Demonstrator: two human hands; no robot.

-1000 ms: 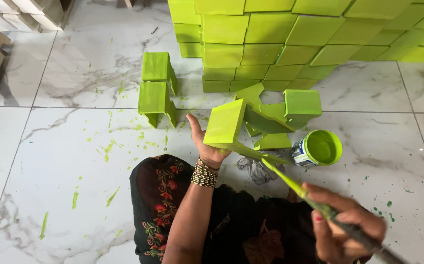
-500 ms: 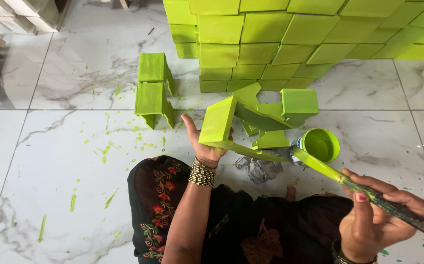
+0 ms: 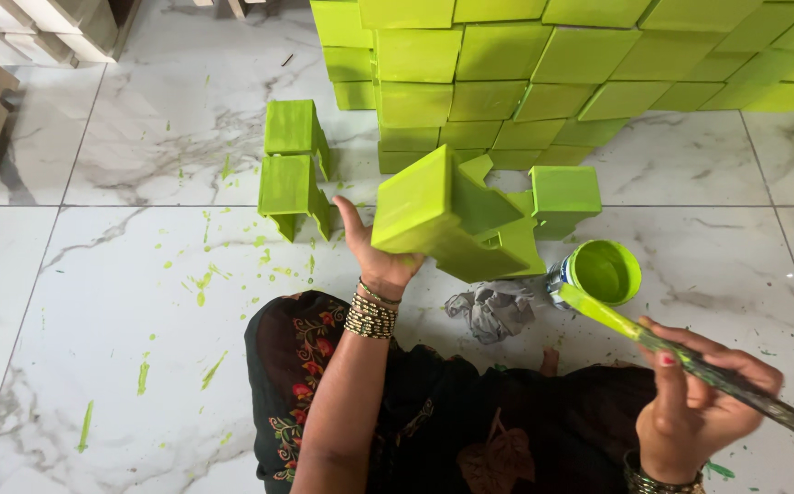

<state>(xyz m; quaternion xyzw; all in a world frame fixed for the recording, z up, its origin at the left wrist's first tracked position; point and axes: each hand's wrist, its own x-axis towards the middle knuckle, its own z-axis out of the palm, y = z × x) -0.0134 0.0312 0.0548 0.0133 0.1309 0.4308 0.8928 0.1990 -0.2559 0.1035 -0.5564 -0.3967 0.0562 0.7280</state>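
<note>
Left hand (image 3: 380, 261), arm raised: grips tilted green wooden block (image 3: 443, 215). Right hand (image 3: 699, 402), fingers closed: holds paintbrush (image 3: 690, 361) beside paint can (image 3: 603, 272).

Change over the last second. The green-painted block (image 3: 447, 220) in the left hand (image 3: 380, 265) has been tipped and turned, so its broad painted face now points up and away from the paint can (image 3: 603, 272). The right hand (image 3: 699, 402) has drawn the long brush (image 3: 681, 357) off the block; its green bristle end now lies at the near rim of the paint can, beside the crumpled grey rag (image 3: 493, 309).
</note>
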